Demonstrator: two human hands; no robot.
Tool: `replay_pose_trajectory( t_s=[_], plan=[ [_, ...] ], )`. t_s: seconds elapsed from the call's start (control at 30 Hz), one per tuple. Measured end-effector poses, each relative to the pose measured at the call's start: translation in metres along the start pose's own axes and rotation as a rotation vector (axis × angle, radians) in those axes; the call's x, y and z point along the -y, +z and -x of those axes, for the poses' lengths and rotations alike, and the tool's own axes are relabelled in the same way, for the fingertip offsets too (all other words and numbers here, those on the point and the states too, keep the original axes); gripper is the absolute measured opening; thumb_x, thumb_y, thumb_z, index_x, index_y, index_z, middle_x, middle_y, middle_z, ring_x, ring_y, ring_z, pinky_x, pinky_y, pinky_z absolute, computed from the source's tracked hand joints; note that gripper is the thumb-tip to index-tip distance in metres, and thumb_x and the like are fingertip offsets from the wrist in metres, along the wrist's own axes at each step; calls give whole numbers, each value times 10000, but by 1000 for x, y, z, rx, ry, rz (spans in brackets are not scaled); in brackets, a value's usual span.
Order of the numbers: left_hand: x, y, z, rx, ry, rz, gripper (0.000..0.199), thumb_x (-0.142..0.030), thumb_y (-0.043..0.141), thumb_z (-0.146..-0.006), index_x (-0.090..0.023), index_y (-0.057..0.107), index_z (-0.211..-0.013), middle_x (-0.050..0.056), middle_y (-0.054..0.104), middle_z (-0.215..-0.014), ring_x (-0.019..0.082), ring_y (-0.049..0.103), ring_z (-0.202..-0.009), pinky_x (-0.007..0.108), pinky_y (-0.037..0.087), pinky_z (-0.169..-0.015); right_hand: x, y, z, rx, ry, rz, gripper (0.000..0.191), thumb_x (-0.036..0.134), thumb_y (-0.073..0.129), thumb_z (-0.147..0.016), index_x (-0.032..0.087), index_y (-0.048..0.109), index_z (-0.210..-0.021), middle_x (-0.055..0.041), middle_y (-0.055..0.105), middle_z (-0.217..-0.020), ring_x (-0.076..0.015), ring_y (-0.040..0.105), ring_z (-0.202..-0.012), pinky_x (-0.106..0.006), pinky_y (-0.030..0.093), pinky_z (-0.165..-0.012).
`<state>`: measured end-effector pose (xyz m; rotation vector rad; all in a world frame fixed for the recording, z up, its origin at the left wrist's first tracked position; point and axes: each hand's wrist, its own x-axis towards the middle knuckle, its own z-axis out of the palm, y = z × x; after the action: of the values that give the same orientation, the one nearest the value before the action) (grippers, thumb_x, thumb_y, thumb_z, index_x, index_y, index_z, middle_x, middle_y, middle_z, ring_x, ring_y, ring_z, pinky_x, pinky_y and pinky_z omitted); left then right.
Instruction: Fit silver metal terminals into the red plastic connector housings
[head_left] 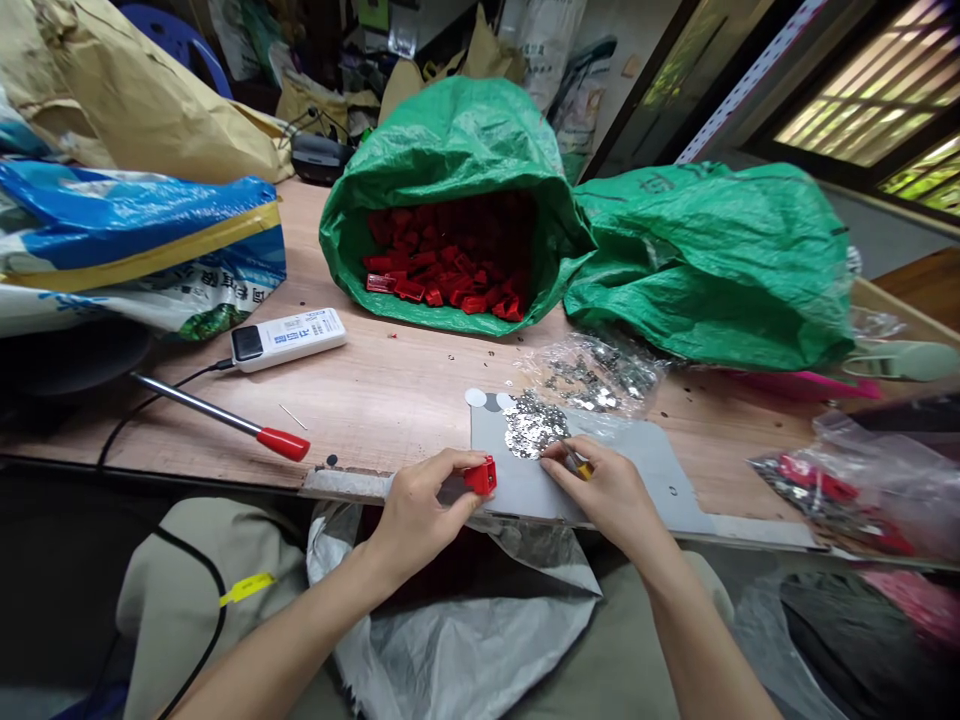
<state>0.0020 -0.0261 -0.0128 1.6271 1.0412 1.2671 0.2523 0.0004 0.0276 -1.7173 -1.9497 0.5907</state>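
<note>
My left hand (pixel 422 508) pinches a small red plastic block (pixel 481 476) between thumb and fingertips, just above the front edge of the grey mat (pixel 645 470). Over that mat, my right hand (pixel 604 492) is closed around a thin tool with a yellow end (pixel 583 467); the rest of it is mostly hidden by the fingers. Its fingertips are at the edge of a pile of small shiny metal pieces (pixel 534 424). Behind the pile, a clear plastic bag (pixel 600 375) contains more such metal pieces.
A green sack (pixel 457 130) lies open, full of red plastic blocks (pixel 450 265); another green sack (pixel 712 265) is beside it. Leftward are a white handheld device (pixel 289 338) and a red-handled metal lever (pixel 281 443). A grey-white bag (pixel 465 640) hangs open over my lap.
</note>
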Motion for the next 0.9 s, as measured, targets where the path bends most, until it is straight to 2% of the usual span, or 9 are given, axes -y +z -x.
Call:
replay_pose_trajectory(
  t_s=[0.1, 0.27, 0.4, 0.5, 0.63, 0.7, 0.9],
  plan=[
    [-1, -1, 0, 2, 0, -5, 295, -97, 717, -821, -232, 695, -1083, 0, 774, -1091, 155, 739, -990, 258, 580, -903, 5, 1, -2, 13, -43, 4, 168, 355, 582, -870, 216, 661, -820, -60, 695, -865, -253, 641, -832, -343, 450, -759],
    [-2, -1, 0, 15, -1, -17, 311, -79, 696, -827, -235, 690, -1096, 3, 767, -1128, 159, 732, -1028, 261, 569, -924, 18, 1, 1, 49, 55, -101, 181, 379, 613, -862, 208, 672, -849, -55, 687, -871, -218, 599, -749, -316, 433, -668],
    [-3, -1, 0, 30, -22, -28, 296, -140, 705, -853, -238, 685, -1132, 14, 765, -1104, 175, 729, -1010, 282, 568, -905, 33, 4, 2, 239, 255, -408, 324, 504, 665, -847, 185, 676, -907, -14, 591, -753, -115, 425, -507, -250, 320, -465],
    [-4, -3, -1, 44, -39, -23, 300, -177, 698, -879, -247, 678, -1170, 11, 761, -1088, 172, 725, -995, 281, 563, -894, 44, 9, 0, 349, 288, -539, 387, 536, 694, -833, 160, 686, -927, 15, 528, -702, -71, 346, -456, -224, 270, -427],
    [-4, -4, -2, 66, -19, -19, 296, -180, 678, -900, -247, 666, -1188, 14, 756, -1124, 172, 720, -1021, 270, 558, -892, 51, 19, -5, 338, 315, -624, 446, 528, 748, -797, 164, 661, -1041, 5, 577, -812, -46, 339, -449, -202, 268, -386],
    [-4, -4, -3, 76, -4, -19, 299, -175, 669, -907, -247, 659, -1197, 17, 756, -1134, 174, 720, -1028, 271, 558, -896, 53, 22, -7, 337, 349, -640, 485, 516, 771, -773, 174, 632, -1087, 17, 577, -797, -45, 336, -444, -188, 259, -368],
    [-1, -4, -1, 85, 31, -40, 288, -156, 662, -905, -245, 659, -1179, 28, 757, -1146, 186, 723, -1042, 284, 569, -895, 57, 23, -11, 336, 369, -620, 482, 479, 782, -740, 179, 584, -1060, 28, 588, -744, -51, 330, -443, -165, 233, -348]
  ],
)
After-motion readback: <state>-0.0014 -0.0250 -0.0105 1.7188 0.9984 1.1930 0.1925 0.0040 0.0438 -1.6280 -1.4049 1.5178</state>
